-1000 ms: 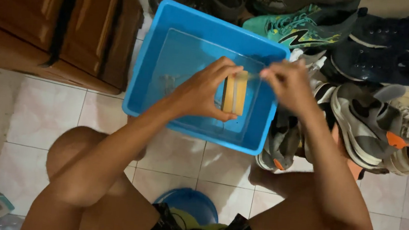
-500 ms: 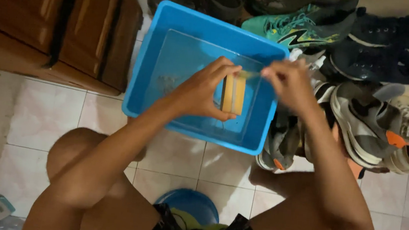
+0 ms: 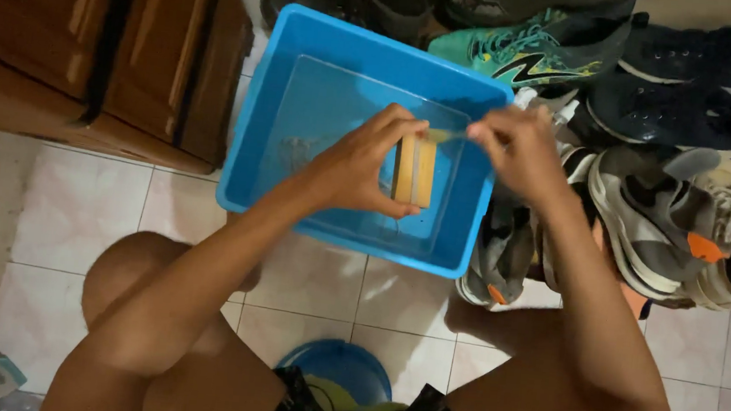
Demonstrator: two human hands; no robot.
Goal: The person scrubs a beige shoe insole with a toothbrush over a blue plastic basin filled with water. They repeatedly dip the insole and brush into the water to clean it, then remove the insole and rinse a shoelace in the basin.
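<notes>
we see the left hand (image 3: 359, 165) curled around a small yellow-orange block (image 3: 414, 171), thumb under, fingers over the top, holding it upright above the blue plastic tub (image 3: 251, 145). the right hand (image 3: 516, 148) is pinched shut, thumb and fingertips together on a thin pale strip (image 3: 445, 135) that runs to the block's top edge. we can't tell what the strip is. the tub sits on the white tiled floor (image 3: 70, 213), beside a wooden cabinet (image 3: 88, 27). a pile of sneakers (image 3: 656, 153) lies just right of the tub, near the right hand.
</notes>
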